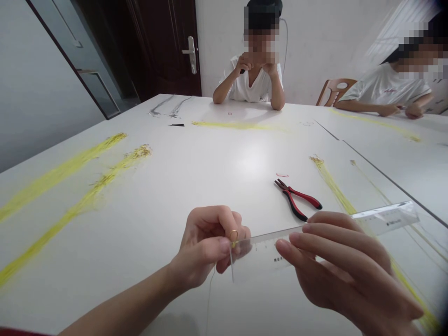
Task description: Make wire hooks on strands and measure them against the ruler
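Observation:
My left hand is closed in a pinch at the near end of a clear ruler. Between its thumb and forefinger is a small gold fish hook, its curve upward, with a bit of yellow thread at its base. A thin line hangs below that hand. My right hand grips the ruler around its middle, thumb below and fingers along the upper edge. The ruler lies tilted, rising to the right above the table. Red-and-black pliers rest just beyond my right hand, jaws slightly apart.
Bundles of yellow line with gold ends lie at left and right on the white table. Another yellow bundle and dark strands are farther back. Two people sit opposite and at right.

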`<action>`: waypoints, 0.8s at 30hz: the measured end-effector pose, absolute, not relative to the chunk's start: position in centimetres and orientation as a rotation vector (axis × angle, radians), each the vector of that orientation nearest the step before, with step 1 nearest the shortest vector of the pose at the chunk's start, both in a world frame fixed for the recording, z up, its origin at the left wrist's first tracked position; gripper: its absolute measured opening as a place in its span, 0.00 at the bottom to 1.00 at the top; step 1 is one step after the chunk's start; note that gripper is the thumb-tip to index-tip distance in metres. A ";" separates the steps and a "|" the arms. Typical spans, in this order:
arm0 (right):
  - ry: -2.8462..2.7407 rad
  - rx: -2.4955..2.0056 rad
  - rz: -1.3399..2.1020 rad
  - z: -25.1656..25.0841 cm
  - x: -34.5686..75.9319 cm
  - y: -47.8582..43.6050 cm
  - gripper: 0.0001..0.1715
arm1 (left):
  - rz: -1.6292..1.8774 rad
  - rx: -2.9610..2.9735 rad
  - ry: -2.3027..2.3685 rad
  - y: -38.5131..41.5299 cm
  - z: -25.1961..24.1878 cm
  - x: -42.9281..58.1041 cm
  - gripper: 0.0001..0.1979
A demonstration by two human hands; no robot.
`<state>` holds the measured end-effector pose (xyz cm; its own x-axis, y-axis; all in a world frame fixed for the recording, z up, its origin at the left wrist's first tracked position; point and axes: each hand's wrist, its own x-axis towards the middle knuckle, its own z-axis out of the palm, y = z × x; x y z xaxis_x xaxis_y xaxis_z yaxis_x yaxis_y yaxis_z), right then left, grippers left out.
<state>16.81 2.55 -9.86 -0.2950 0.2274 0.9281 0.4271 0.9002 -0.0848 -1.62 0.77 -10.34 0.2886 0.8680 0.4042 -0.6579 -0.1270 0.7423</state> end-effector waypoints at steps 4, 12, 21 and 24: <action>-1.884 -0.478 -0.232 -10.0 16.8 2.6 0.10 | 1.312 1.064 0.280 0.7 -10.3 -1.6 0.09; -1.879 -0.480 -0.245 -10.1 16.8 2.6 0.10 | 1.317 1.066 0.276 0.8 -10.3 -1.7 0.08; -1.885 -0.496 -0.241 -10.0 16.8 2.6 0.08 | 1.316 1.062 0.258 0.8 -10.4 -1.7 0.08; -1.894 -0.486 -0.236 -10.0 16.8 2.6 0.09 | 1.312 1.067 0.256 0.8 -10.3 -1.7 0.08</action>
